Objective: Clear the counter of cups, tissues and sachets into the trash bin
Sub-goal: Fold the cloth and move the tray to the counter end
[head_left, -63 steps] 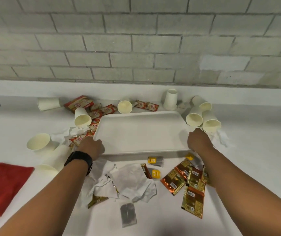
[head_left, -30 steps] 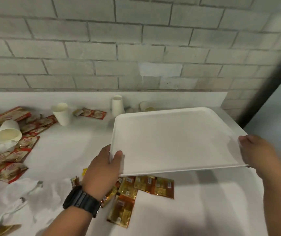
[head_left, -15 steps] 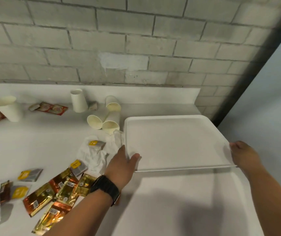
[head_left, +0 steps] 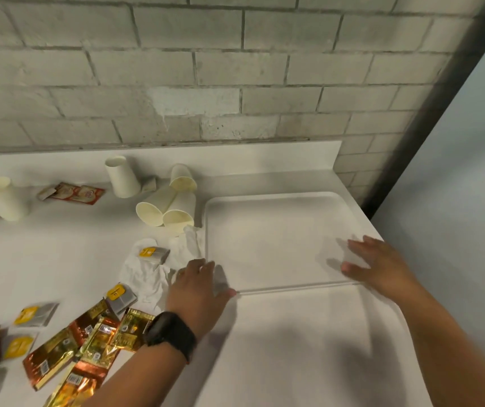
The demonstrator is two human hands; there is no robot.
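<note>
A white tray (head_left: 276, 230) lies flat at the counter's right end. My left hand (head_left: 200, 284) hovers at its near-left corner, fingers spread, holding nothing. Over the tray's near-right edge my right hand (head_left: 379, 264) is open too. Three paper cups (head_left: 165, 208) lie on their sides just left of the tray, one cup (head_left: 122, 177) stands upside down by the wall, another cup (head_left: 0, 198) at far left. Crumpled tissues (head_left: 147, 271) sit beside my left hand. Gold sachets (head_left: 88, 345) and grey-yellow sachets (head_left: 151, 254) are scattered at lower left.
Red-and-white sachets (head_left: 74, 193) lie near the back wall. A brick wall runs behind the white counter (head_left: 294, 348). The counter ends at the right by a dark post (head_left: 429, 113). No trash bin is in view.
Both hands carried the tray from the middle of the counter to its right end, set it down and let go. Their fingers have now opened off its edge.
</note>
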